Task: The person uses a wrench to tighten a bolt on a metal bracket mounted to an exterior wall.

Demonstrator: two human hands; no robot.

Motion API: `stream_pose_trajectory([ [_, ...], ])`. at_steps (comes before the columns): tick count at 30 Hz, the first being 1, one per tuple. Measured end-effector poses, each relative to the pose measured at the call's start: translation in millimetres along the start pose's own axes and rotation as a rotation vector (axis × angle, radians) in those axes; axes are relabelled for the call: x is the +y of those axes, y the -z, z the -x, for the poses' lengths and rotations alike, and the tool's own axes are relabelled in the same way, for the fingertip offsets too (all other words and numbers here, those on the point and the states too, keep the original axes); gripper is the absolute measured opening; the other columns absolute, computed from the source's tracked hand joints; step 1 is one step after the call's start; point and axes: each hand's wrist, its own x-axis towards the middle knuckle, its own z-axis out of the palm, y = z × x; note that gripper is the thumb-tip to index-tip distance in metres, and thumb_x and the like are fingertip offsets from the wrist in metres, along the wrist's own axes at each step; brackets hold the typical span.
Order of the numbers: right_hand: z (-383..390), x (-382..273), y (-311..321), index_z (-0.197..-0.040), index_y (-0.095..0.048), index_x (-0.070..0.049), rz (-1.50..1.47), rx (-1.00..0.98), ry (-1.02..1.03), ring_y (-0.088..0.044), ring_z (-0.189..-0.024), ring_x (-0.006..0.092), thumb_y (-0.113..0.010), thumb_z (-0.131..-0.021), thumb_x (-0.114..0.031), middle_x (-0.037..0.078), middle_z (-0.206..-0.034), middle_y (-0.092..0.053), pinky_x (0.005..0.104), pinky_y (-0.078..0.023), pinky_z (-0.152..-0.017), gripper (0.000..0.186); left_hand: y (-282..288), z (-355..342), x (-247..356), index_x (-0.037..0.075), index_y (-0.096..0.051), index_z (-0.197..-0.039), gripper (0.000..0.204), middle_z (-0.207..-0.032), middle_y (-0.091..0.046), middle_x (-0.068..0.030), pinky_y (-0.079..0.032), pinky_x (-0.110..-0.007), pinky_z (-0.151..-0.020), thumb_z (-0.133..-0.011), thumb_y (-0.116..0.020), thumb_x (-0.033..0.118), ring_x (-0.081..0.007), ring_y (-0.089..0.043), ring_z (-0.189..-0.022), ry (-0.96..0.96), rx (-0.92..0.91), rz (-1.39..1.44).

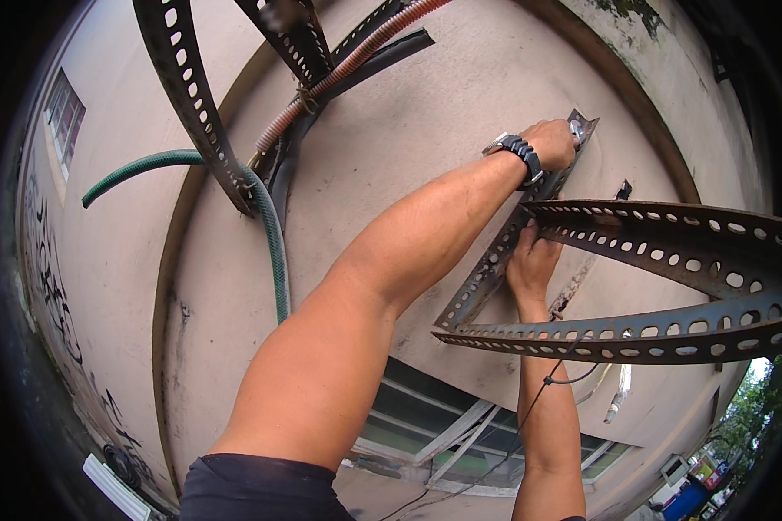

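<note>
A rusty triangular bracket of slotted angle iron [487, 276] stands against the beige wall, two of its bars reaching out to the right. My left hand [551, 144], with a black-strapped watch on the wrist, is closed at the upper end of the bracket's wall bar. A small shiny metal piece [575, 132] shows at its fingers; most of it is hidden, so its kind is unclear. Lower down, my right hand [532, 260] grips the bracket from below, thumb up beneath the joint with the upper bar. Its other fingers are partly hidden.
Another slotted angle-iron frame [182, 95] hangs at the upper left, with an orange corrugated conduit [356, 65] and a green hose [274, 230]. Below my arms is a louvred window [426, 408]. A thin black cable [539, 395] dangles by my right forearm.
</note>
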Motion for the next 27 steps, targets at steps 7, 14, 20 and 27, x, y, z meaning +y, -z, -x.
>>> stream_pose_trajectory([
  [7,-8.6,-15.8,-19.9,-0.145,-0.047,0.007,-0.130,0.055,0.041,-0.035,-0.146,0.0455,-0.048,-0.105,-0.009,0.027,-0.158,-0.040,0.0499,-0.022,-0.124,0.043,78.0,-119.2,26.9,0.012,-0.073,-0.127,0.038,-0.125,-0.073,-0.0130,-0.055,-0.048,-0.093,-0.105,-0.056,0.038,-0.0334,-0.070,-0.113,-0.008,-0.579,-1.045],
  [14,0.8,8.8,-5.0,-0.144,-0.047,0.007,-0.031,0.019,0.007,-0.034,-0.147,0.0455,-0.047,-0.105,-0.012,0.027,-0.159,-0.039,0.0504,-0.022,-0.124,0.043,64.6,29.3,5.2,0.002,-0.070,-0.124,0.039,-0.119,-0.072,-0.0222,-0.052,-0.049,-0.095,-0.106,-0.053,0.033,-0.0376,-0.068,-0.114,0.125,-0.079,-0.292],
  [20,-2.9,0.8,-3.6,-0.139,-0.051,0.011,-0.013,0.038,0.037,-0.038,-0.142,0.0494,-0.047,-0.105,-0.014,0.032,-0.152,-0.045,0.0523,-0.024,-0.121,0.042,16.3,36.5,19.8,-0.005,-0.065,-0.119,0.042,-0.113,-0.070,-0.0314,-0.051,-0.053,-0.095,-0.105,-0.056,0.034,-0.0456,-0.067,-0.112,0.147,0.076,0.040],
  [27,-4.0,-15.7,5.3,-0.121,-0.064,0.013,-0.091,-0.051,-0.096,-0.049,-0.126,0.0489,-0.048,-0.105,-0.018,0.032,-0.130,-0.062,0.0537,-0.032,-0.111,0.038,-12.7,20.7,22.0,-0.006,-0.063,-0.119,0.041,-0.113,-0.070,-0.0328,-0.052,-0.054,-0.093,-0.103,-0.057,0.031,-0.0490,-0.067,-0.110,0.209,0.167,0.084],
])
